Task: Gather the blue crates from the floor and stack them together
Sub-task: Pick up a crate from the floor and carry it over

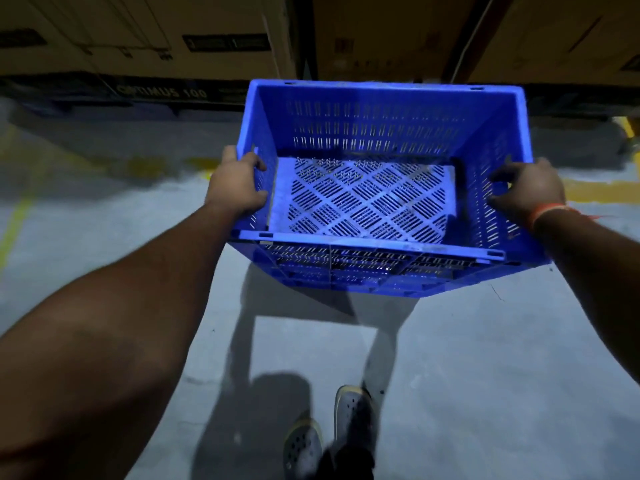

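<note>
A dim warehouse floor (pixel 104 271) of grey concrete is seen from above, marked at the far left by a faint yellow line (pixel 15 223). Along the back, large cardboard boxes (pixel 145 32) are stacked, with a dark band below them printed "OPTIMUS 100". The left hand (pixel 237 187) is closed around the left wall of a blue crate (pixel 374 133), thumb hooked inside the rim and fingers wrapped outside. The crate is held up off the floor in front of the body, open side up and empty, its slotted walls and diamond-patterned base visible; its shadow is cast on the concrete below. The right hand (pixel 528 190) is clamped on the right wall in the same way, and an orange band (pixel 550 213) is worn on that wrist. Below the crate, two perforated clogs (pixel 349 410) are seen on the floor.
</note>
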Tool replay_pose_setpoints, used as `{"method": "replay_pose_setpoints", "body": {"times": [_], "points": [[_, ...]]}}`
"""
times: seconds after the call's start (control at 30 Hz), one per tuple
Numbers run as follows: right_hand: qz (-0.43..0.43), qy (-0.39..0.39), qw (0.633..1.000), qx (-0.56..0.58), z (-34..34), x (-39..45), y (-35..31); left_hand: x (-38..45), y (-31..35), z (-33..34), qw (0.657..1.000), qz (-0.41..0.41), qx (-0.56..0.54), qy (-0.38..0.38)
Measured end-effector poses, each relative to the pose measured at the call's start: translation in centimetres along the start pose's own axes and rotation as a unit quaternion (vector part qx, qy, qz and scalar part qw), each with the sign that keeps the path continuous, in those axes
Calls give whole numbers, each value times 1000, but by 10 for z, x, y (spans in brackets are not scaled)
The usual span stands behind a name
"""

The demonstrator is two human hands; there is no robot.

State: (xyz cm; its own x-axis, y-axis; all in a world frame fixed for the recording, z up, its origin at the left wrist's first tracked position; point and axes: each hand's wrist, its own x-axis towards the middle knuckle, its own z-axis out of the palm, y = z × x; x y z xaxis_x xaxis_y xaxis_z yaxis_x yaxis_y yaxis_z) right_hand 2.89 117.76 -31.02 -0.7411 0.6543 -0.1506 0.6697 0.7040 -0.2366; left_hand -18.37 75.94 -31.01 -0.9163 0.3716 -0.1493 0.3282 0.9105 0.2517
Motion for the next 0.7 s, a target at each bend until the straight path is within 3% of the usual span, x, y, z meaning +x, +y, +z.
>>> {"method": "replay_pose_setpoints", "body": {"times": [0.7], "points": [[29,-17,999,40,-6,-1,-7,6,0,3,1000,-8,12,5]]}}
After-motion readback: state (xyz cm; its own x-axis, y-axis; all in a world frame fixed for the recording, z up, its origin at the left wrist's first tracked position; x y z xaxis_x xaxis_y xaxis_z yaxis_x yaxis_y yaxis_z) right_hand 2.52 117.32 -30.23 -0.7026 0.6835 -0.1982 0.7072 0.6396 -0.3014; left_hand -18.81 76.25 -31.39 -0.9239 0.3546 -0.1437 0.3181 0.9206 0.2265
